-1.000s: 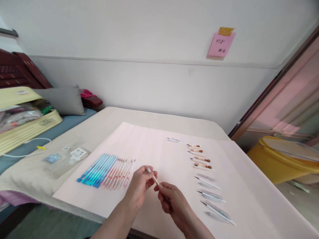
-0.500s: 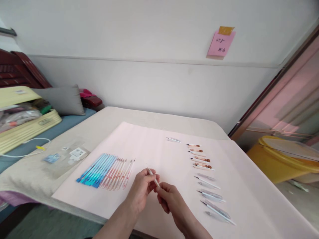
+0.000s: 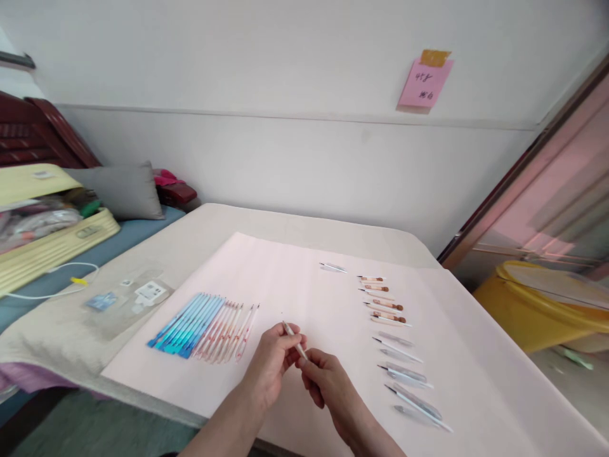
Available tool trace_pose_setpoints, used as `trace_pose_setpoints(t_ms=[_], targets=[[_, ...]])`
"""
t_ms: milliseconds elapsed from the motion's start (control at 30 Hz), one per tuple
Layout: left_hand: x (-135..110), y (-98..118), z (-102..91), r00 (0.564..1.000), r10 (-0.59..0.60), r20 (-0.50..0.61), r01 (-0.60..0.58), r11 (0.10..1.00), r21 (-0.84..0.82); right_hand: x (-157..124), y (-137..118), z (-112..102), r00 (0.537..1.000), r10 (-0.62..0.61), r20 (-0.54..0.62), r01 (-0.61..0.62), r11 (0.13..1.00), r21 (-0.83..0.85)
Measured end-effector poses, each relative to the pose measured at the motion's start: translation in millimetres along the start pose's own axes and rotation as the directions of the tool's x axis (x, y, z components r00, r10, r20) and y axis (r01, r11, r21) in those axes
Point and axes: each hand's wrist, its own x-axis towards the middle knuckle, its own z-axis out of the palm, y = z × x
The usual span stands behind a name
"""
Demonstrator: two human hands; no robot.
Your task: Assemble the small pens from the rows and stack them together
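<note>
My left hand [image 3: 272, 358] and my right hand [image 3: 328, 376] meet over the near middle of the pale pink sheet. Between them they pinch a slim, pale pen [image 3: 295, 341], tilted with its upper end in my left fingers and its lower end in my right. A tiny dark speck shows just past its upper end. To the left lies a row of blue pens [image 3: 188, 327], beside several clear pens with reddish marks [image 3: 233, 333]. On the right, thin white refills with dark tips [image 3: 397, 343] lie beside greyish pen barrels [image 3: 419, 403].
Several brown-topped barrels [image 3: 387, 304] lie farther back on the right, and a refill with a barrel [image 3: 333, 268] near the far edge. Clear plastic packaging [image 3: 136, 301] rests on the left cloth. A yellow bin [image 3: 528, 311] stands right of the table. The wall rises behind.
The view has shifted very slightly, so everything sits a little to the right. Both hands keep the same hold on the pen.
</note>
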Motion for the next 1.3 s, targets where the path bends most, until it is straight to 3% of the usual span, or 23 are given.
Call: trace_pose_setpoints(t_ms=[200,367,433,700,900,1033,1167,1300], targets=[[0,-1,-0.4,1.0,0.011,-0.017,-0.01,0.999,0.042,6,5,-3,1.0,-0.005,-0.014,0.003,0.994,-0.107],[-1,0,0.5,0.999,0.01,-0.035,-0.008,0.999,0.049,10,15,-7,0.975,-0.212,-0.072,0.178,0.929,-0.323],[-2,1,1.3,0.999,0.007,-0.032,-0.006,0.999,0.034,10,17,-7,0.968,-0.239,-0.076,0.199,0.917,-0.346],[1,1,-1.4,1.0,0.0,-0.019,0.0,1.0,0.008,6,5,-5,1.0,-0.009,0.009,0.009,0.998,-0.055],[-1,2,0.3,1.0,-0.008,-0.014,0.009,1.0,0.007,-2,1,-7,0.995,0.02,0.096,-0.035,0.987,0.156],[-3,4,2.4,1.0,-0.006,-0.027,0.007,0.999,0.047,0,1,-6,0.998,0.023,0.058,-0.029,0.994,0.107],[-2,3,1.0,0.993,0.018,-0.121,-0.002,0.991,0.131,3,0,-3,1.0,0.025,-0.017,-0.025,0.999,-0.026],[1,1,-2.0,0.989,0.054,-0.137,-0.035,0.99,0.138,2,-1,-3,1.0,0.006,0.019,-0.006,1.0,0.027]])
